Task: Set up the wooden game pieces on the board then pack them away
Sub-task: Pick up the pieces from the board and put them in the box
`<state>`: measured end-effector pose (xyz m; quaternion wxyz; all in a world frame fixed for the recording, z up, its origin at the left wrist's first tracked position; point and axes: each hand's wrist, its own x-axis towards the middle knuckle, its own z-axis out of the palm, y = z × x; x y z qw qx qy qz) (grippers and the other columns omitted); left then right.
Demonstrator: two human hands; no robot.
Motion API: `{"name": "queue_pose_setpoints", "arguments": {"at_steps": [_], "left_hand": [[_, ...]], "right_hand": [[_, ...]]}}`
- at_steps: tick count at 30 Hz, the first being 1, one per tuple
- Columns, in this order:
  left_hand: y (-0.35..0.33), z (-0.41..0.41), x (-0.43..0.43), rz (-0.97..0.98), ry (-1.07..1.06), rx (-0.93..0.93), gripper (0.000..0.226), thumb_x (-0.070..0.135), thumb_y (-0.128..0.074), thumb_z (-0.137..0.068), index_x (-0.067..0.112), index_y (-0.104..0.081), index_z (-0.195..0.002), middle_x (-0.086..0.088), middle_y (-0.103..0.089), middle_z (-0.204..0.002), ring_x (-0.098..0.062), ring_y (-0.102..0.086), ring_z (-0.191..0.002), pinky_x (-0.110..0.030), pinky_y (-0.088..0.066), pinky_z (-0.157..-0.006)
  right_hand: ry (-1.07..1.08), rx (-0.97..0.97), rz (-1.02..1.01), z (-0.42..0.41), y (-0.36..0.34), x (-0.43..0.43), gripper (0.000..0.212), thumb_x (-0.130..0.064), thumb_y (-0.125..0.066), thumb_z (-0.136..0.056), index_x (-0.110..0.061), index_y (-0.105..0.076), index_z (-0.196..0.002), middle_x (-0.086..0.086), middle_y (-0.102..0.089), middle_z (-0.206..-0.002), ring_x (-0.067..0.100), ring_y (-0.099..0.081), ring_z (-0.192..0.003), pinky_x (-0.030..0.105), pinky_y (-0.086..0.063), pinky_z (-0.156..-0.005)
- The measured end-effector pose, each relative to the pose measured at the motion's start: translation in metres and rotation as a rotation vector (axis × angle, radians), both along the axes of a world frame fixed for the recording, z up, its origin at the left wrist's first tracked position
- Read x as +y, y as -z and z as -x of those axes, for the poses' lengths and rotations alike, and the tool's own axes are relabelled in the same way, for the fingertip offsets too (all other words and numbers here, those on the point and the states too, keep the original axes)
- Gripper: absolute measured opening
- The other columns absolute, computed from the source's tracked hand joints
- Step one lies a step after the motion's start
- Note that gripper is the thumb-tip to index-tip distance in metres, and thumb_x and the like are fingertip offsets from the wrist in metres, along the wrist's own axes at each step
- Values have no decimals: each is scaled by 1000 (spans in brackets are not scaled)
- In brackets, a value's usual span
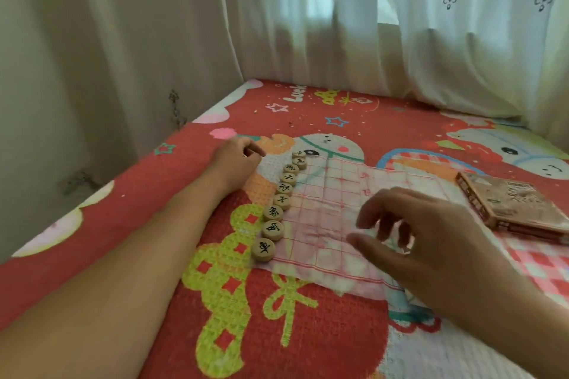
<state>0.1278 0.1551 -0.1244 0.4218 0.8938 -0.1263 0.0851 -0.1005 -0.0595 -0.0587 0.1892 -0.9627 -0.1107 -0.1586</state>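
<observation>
We see pale curtains (338, 24) behind a red patterned mat (154, 224); on the mat lies a thin board (323, 194) with a red grid; a flat box (508, 203) sits on the mat to the board's right; our right hand (431, 240) hovers over the board, blurred, fingers spread and loosely bent, holding nothing we can see; our left hand (237, 160) rests just left of the row's far end, fingers curled, and we cannot tell whether it holds anything; nine round wooden pieces (282, 200) line the board's left edge, side by side.
</observation>
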Motion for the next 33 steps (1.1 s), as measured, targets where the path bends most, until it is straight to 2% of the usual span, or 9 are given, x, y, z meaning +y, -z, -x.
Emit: {"name": "queue_pose_setpoints", "arguments": {"at_steps": [3,6,11,14,20,23,27,31,33], "left_hand": [[-2,2,5,21,-1,15,20,8,-51,-91,19,-67,-90,5,-55,-71,-15,-52,-65,-26,-37,-57],[-3,5,7,27,-10,7,18,11,-51,-92,17,-69,-94,6,-55,-76,-10,-50,-64,-23,-35,-54],[-3,5,5,19,-8,3,21,15,-51,-92,15,-71,-99,1,-59,-86,-12,-52,-70,-22,-36,-55],[-2,3,5,9,-17,-11,22,16,-51,-92,15,-71,-99,1,-58,-90,-14,-53,-74,-24,-35,-61],[1,3,5,11,-21,-31,20,17,-52,-91,18,-71,-95,2,-59,-89,-19,-57,-81,-27,-43,-69],[0,2,6,12,-32,-35,19,18,-52,-91,18,-71,-96,3,-57,-89,-19,-57,-84,-29,-48,-74],[1,3,7,9,-26,-29,19,18,-52,-92,17,-70,-96,1,-58,-92,-21,-58,-86,-30,-49,-75],[1,2,7,18,-27,-35,19,18,-51,-93,17,-69,-96,0,-61,-95,-21,-59,-87,-33,-52,-77],[1,2,7,10,-31,-33,19,19,-51,-92,17,-70,-96,-1,-63,-97,-21,-60,-89,-35,-53,-80]], "right_hand": [[-67,53,73,-10,13,74,33,-63,-52,-78,-31,-47,-82,-16,-51,-80,2,-52,-72,17,-45,-62],[-7,44,55,-27,29,106,36,-60,-56,-82,-28,-40,-81,-13,-52,-85,6,-52,-76,25,-48,-65],[82,46,-2,-37,44,105,25,-43,-60,-83,-25,-45,-75,-10,-53,-75,6,-51,-69,24,-45,-61],[130,-61,-78,-41,41,100,27,-39,-66,-82,-24,-46,-71,-9,-53,-69,7,-51,-64,22,-41,-56],[127,-10,-15,-54,47,109,22,-33,-64,-84,-23,-45,-81,-10,-52,-75,4,-49,-64,22,-44,-57],[157,-126,-105,-67,41,106,25,-28,-69,-81,-21,-46,-78,-8,-55,-70,9,-52,-62,24,-43,-55],[185,-39,24,-81,49,112,29,-31,-67,-81,-20,-40,-87,-2,-58,-77,18,-57,-68,32,-48,-58],[199,-149,-133,-89,37,100,26,-24,-70,-81,-23,-44,-85,-10,-58,-70,2,-54,-60,17,-39,-51],[218,-139,-124,-96,34,94,27,-24,-69,-82,-21,-43,-88,-10,-57,-71,5,-54,-61,17,-37,-50]]}}
